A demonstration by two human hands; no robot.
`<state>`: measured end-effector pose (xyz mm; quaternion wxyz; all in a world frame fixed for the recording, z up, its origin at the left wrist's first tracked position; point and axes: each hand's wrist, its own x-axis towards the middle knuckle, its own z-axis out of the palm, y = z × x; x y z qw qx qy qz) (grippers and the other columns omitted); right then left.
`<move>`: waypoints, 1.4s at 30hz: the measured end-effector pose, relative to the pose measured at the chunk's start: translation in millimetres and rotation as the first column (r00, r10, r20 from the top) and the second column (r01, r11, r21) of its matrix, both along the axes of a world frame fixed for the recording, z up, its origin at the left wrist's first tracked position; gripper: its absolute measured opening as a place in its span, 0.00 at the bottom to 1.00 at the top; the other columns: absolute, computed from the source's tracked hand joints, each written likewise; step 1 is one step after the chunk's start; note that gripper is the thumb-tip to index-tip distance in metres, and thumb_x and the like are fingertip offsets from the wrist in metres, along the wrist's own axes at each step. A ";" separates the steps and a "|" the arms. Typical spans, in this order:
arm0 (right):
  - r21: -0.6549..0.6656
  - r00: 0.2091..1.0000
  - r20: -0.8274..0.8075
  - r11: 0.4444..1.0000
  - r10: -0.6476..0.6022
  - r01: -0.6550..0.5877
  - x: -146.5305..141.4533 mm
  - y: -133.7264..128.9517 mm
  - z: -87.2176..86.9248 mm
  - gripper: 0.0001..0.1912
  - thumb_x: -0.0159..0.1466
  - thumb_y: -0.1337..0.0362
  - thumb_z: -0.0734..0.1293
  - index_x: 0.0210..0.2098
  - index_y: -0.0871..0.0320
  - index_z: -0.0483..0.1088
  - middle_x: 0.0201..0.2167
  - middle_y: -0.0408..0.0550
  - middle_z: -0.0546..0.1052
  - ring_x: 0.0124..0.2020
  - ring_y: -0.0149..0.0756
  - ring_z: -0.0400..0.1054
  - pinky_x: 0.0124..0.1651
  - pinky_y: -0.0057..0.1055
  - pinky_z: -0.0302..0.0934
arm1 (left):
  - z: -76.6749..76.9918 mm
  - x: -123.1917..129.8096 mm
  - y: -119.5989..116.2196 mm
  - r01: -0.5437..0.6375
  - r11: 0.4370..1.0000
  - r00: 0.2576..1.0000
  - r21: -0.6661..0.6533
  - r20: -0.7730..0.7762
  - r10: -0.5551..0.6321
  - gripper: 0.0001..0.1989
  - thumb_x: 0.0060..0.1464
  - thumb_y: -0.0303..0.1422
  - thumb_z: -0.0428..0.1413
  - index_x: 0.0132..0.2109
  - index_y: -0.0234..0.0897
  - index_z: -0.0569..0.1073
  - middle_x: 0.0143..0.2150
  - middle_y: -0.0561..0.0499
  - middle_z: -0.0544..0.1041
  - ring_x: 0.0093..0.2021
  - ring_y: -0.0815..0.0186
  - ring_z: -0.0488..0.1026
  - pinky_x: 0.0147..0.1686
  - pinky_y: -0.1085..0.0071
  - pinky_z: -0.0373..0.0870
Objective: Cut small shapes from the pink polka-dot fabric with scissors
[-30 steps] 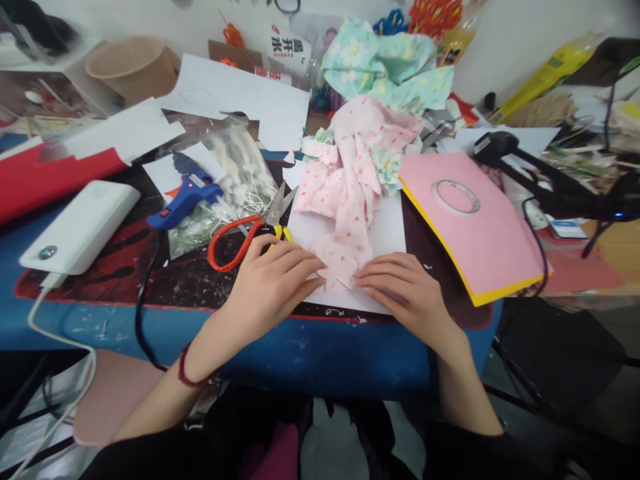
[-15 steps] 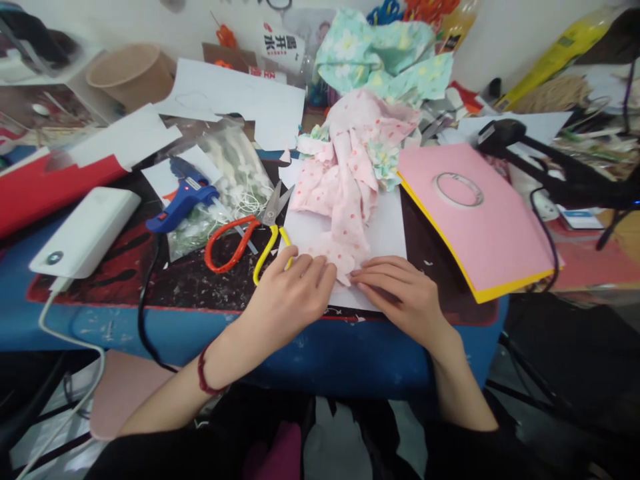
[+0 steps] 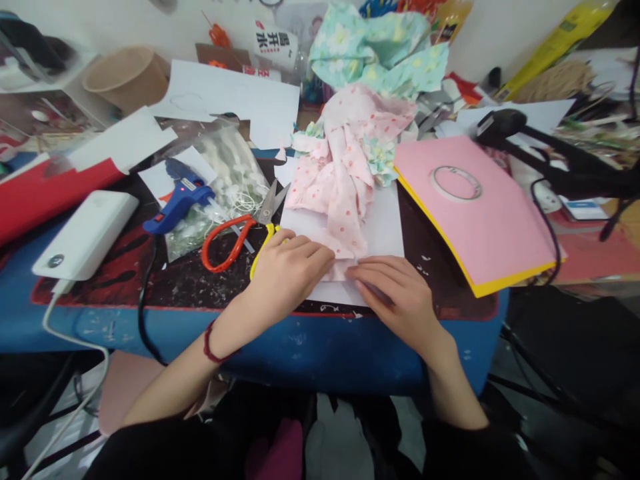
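Note:
Pink dotted fabric (image 3: 350, 170) lies crumpled on a white sheet (image 3: 387, 227), its near end reaching my two hands. My left hand (image 3: 290, 270) is curled over that near edge, the fingertips pressed down on the cloth and partly hidden. Opposite it, my right hand (image 3: 403, 293) pinches the same edge, fingers together and thumb beneath. A fold runs across the cloth between them. Scissors (image 3: 268, 205) with one orange and one yellow handle lie half open, the yellow handle partly behind my left hand.
On the left are a blue glue gun (image 3: 185, 197), a plastic bag of white stringed pieces (image 3: 245, 180) and a white power bank (image 3: 86, 233) with its cable. Pink and yellow sheets (image 3: 480, 227) carrying a tape roll (image 3: 457, 183) lie right. Green floral fabric (image 3: 375, 50) is heaped behind.
The near edge of the pink fabric is now folded over between my hands. My left hand has shifted slightly and turned flatter over the cloth; my right hand has moved slightly left.

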<state>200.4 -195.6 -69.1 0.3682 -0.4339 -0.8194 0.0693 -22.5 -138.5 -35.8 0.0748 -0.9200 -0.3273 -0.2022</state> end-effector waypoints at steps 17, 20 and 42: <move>0.510 0.931 0.191 0.842 -0.311 0.177 -37.9 0.6 -5.7 0.08 0.61 0.73 0.74 0.40 0.62 0.78 0.33 0.45 0.84 0.38 0.38 0.75 0.45 0.37 0.67 | 4.3 -6.8 13.7 0.027 0.963 0.989 -0.267 0.148 0.014 0.12 0.68 0.36 0.54 0.38 0.36 0.78 0.29 0.53 0.81 0.30 0.67 0.78 0.40 0.66 0.66; 0.520 0.932 0.185 0.836 -0.313 0.177 -36.4 -0.1 -6.1 0.07 0.62 0.73 0.73 0.40 0.61 0.78 0.33 0.45 0.84 0.38 0.38 0.75 0.45 0.38 0.66 | 8.2 -6.3 14.5 0.000 0.942 0.986 -0.337 0.155 0.055 0.10 0.66 0.36 0.56 0.39 0.37 0.80 0.29 0.53 0.82 0.30 0.66 0.77 0.40 0.65 0.67; 0.506 0.957 0.138 0.849 -0.256 0.154 -34.6 -2.6 -9.4 0.10 0.61 0.74 0.70 0.41 0.61 0.78 0.33 0.48 0.84 0.37 0.41 0.77 0.44 0.40 0.68 | 14.4 -2.9 24.2 -0.030 0.826 0.917 -0.562 0.312 0.246 0.06 0.59 0.32 0.60 0.34 0.37 0.81 0.27 0.55 0.82 0.25 0.72 0.75 0.29 0.76 0.66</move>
